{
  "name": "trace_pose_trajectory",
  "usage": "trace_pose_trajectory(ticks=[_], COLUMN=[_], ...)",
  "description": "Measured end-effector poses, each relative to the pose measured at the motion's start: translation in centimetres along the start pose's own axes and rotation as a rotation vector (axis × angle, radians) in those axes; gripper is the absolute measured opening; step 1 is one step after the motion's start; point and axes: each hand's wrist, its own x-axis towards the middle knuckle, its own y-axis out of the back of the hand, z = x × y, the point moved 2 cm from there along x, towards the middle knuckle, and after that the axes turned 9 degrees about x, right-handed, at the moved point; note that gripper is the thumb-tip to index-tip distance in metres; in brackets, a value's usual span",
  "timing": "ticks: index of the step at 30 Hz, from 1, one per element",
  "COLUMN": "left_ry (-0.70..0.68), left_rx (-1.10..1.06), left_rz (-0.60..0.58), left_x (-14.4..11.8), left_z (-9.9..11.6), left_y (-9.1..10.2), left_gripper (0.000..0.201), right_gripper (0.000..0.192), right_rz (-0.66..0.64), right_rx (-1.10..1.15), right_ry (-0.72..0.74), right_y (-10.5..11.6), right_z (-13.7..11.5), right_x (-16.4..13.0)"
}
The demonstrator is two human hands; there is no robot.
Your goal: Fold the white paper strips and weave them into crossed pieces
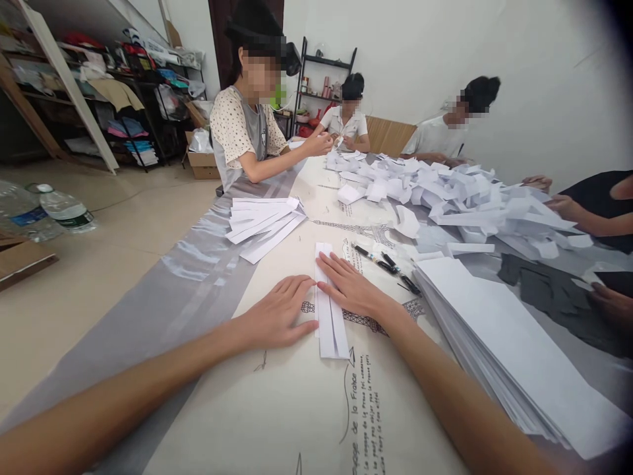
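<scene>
A folded white paper strip (330, 340) lies lengthwise in front of me, with a fold line running along it. My right hand (352, 284) rests flat across its upper part, fingers stretched out. At the strip's left edge is my left hand (281, 311), its fingers extended and the fingertips and thumb touching the paper. Farther up the table, a fan of folded paper strips (264, 224) lies to the left. A stack of white paper sheets (514, 336) stands to the right of my right forearm, and several pens (388, 264) lie beside my right hand.
A large heap of folded paper pieces (445, 191) spreads over the far right of the table. Co-workers (247, 132) sit around it. A dark grey cloth (548, 297) lies at the right. Plastic bottles (66, 208) stand on the floor at left, below cluttered shelves (133, 112).
</scene>
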Motion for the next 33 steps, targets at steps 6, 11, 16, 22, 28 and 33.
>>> trace_pose_trajectory(ticks=[6,11,16,22,28,33], left_ry=[-0.013,-0.023,-0.003,-0.007,-0.017,-0.021], left_rx=[-0.001,0.018,-0.003,0.020,0.012,0.008], left_rz=[0.008,-0.007,0.021,0.020,0.030,0.038], left_x=[0.01,0.00,0.16,0.20,0.21,0.19], left_z=[-0.07,-0.05,0.04,0.17,0.19,0.16], left_y=[-0.15,-0.17,-0.09,-0.11,-0.07,-0.15], left_gripper=[0.058,0.051,0.052,0.054,0.055,0.054], right_gripper=[0.074,0.074,0.072,0.074,0.074,0.074], right_rz=[-0.009,-0.004,0.016,0.005,-0.009,-0.012], right_rx=[-0.016,-0.037,-0.052,-0.069,-0.060,-0.060], right_ry=[-0.049,-0.053,-0.056,-0.069,-0.080,-0.082], right_y=[-0.27,-0.38,-0.64,-0.68,-0.63,-0.63], right_z=[-0.33,-0.46,-0.48,-0.77,-0.86,-0.76], right_x=[0.28,0.43,0.63,0.76,0.80,0.88])
